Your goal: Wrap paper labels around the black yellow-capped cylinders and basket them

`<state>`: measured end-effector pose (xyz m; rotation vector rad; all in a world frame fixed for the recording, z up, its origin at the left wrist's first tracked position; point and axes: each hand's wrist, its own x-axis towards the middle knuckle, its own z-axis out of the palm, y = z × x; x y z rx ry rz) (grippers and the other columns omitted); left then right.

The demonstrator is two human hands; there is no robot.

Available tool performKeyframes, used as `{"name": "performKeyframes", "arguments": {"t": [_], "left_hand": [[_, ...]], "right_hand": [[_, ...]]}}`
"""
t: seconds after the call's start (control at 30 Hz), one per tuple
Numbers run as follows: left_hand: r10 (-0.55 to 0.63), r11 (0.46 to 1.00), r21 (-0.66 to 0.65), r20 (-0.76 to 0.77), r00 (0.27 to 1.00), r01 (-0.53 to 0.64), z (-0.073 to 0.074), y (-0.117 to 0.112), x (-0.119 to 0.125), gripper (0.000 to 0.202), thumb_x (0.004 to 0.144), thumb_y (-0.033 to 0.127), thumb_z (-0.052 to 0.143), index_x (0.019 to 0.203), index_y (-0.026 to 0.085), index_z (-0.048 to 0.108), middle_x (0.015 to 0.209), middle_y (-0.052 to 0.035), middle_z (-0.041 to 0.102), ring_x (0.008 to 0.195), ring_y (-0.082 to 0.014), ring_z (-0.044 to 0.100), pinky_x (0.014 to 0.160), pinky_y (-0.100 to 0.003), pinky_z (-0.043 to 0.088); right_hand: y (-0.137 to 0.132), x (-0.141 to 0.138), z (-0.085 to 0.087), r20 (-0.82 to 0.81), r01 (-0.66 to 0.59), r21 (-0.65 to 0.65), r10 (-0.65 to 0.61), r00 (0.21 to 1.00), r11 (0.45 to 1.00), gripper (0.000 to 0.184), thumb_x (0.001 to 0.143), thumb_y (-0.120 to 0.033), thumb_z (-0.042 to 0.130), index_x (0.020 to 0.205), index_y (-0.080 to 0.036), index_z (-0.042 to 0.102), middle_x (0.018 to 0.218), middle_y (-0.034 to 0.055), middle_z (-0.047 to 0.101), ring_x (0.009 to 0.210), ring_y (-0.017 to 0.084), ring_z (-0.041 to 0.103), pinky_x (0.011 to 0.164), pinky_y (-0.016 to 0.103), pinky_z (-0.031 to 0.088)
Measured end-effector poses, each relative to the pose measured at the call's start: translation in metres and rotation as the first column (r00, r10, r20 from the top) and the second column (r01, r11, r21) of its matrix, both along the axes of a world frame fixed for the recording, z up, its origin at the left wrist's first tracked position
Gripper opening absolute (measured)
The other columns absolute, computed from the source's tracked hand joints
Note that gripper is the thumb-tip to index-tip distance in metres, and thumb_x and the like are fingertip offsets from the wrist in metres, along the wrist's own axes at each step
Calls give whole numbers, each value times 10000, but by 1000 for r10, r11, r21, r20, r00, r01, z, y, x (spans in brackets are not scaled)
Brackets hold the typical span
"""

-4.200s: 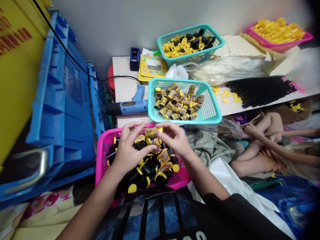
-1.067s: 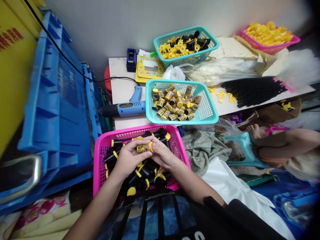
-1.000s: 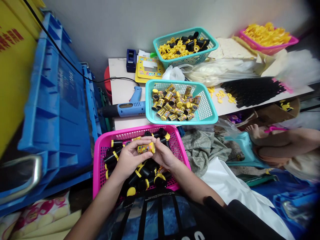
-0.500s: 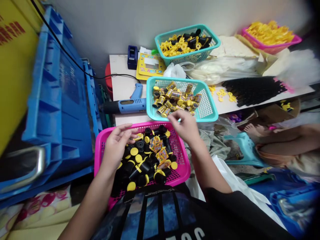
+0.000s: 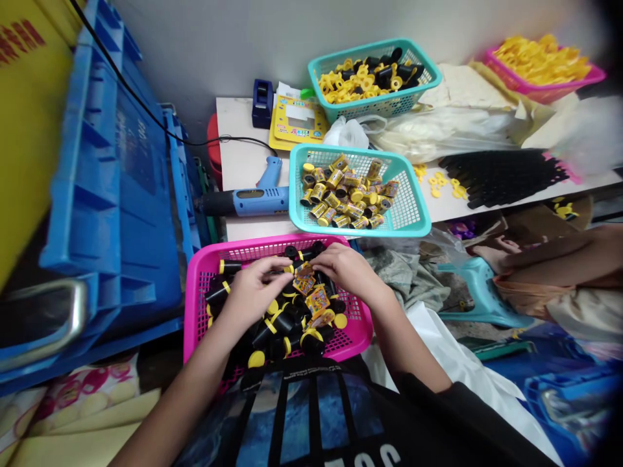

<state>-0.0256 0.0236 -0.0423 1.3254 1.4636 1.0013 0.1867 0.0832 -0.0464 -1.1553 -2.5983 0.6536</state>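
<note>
My left hand (image 5: pixel 257 288) is over the pink basket (image 5: pixel 191 305), its thumb and fingers closed at the tips around what looks like a small canister with a yellow cap (image 5: pixel 289 268), mostly hidden. Opposite it, my right hand (image 5: pixel 348 272) pinches the edge of a printed label sleeve (image 5: pixel 305 267) above the pile. More colourful label sleeves (image 5: pixel 317 299) lie just below, on top of black canisters (image 5: pixel 265 334) with yellow caps. Behind the pink basket, a teal basket (image 5: pixel 413 224) contains labelled canisters (image 5: pixel 335 194).
A blue heat gun (image 5: pixel 257 201) lies on the white table, its cord running left. Another teal basket (image 5: pixel 370 107), with yellow and black parts, stands behind. Black rods (image 5: pixel 501 175) lie to the right. Blue crates (image 5: pixel 111 194) stand at left; another person's legs (image 5: pixel 559 259) show at right.
My right hand has come down from the teal basket's near edge to the label sleeves. My left hand has moved right, and the two hands are now close together.
</note>
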Motion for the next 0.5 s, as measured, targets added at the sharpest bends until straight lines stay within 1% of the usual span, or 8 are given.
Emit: {"name": "performKeyframes", "arguments": {"t": [0.07, 0.13, 0.17, 0.23, 0.3, 0.33, 0.4, 0.5], "left_hand": [[-63, 997, 29, -48, 997, 65, -1, 0, 10, 250, 703, 241, 725, 953, 226, 719, 975, -38, 741, 892, -212, 681, 825, -346, 529], [-23, 999, 37, 14, 1000, 23, 0, 0, 16, 226, 716, 228, 710, 942, 215, 706, 899, -25, 734, 814, -184, 681, 770, -315, 533], [33, 999, 28, 83, 996, -35, 0, 1, 18, 211, 722, 233, 706, 931, 206, 694, 851, -16, 724, 772, -169, 675, 739, -296, 533], [139, 990, -19, 234, 962, -138, 3, 1, 17, 256, 699, 246, 735, 939, 192, 665, 767, 7, 691, 728, -148, 663, 707, -268, 528], [192, 981, -87, 357, 914, -172, 7, 2, 10, 339, 672, 256, 763, 980, 184, 640, 724, 27, 664, 710, -133, 656, 703, -252, 523], [195, 980, -119, 396, 897, -160, 9, 2, 6, 374, 671, 261, 768, 1010, 183, 630, 720, 31, 659, 707, -127, 655, 704, -247, 520], [176, 980, -162, 427, 887, -117, 13, 3, -4, 443, 663, 262, 778, 1066, 183, 612, 711, 34, 657, 686, -119, 651, 688, -239, 518], [143, 982, -173, 395, 908, -79, 18, 4, -18, 522, 627, 243, 801, 1105, 177, 601, 651, 37, 651, 614, -120, 638, 622, -233, 513]], "right_hand": [[-4, -7, 16, -83, -59, -23, 57, 995, 998, 138, 888, -189, 582, 909, -169, 717, 868, 84, 709, 866, 208, 580, 805, 347, 446], [-8, -18, 23, -254, -66, -97, 40, 966, 993, 107, 882, -187, 577, 900, -163, 680, 867, 70, 686, 874, 195, 582, 814, 341, 451], [-10, -24, 23, -366, -51, -158, -10, 930, 986, 95, 877, -195, 581, 931, -165, 653, 898, 62, 675, 877, 184, 586, 814, 331, 457], [-14, -36, 17, -562, -14, -306, -169, 810, 952, 163, 873, -220, 583, 1030, -176, 586, 966, 48, 645, 855, 157, 593, 782, 303, 474], [-16, -48, 11, -649, 10, -411, -300, 699, 912, 244, 874, -232, 576, 1108, -187, 524, 954, 33, 613, 798, 138, 586, 727, 281, 481], [-16, -53, 9, -659, 14, -424, -319, 681, 905, 265, 873, -225, 571, 1129, -189, 508, 920, 23, 599, 771, 134, 578, 709, 277, 477], [-16, -61, 10, -649, 3, -391, -278, 709, 921, 279, 869, -198, 570, 1141, -191, 506, 843, 1, 578, 728, 127, 562, 687, 273, 463], [-14, -68, 16, -616, -29, -347, -204, 761, 938, 318, 848, -177, 599, 1153, -192, 508, 767, -24, 570, 686, 124, 555, 662, 270, 446]]}}
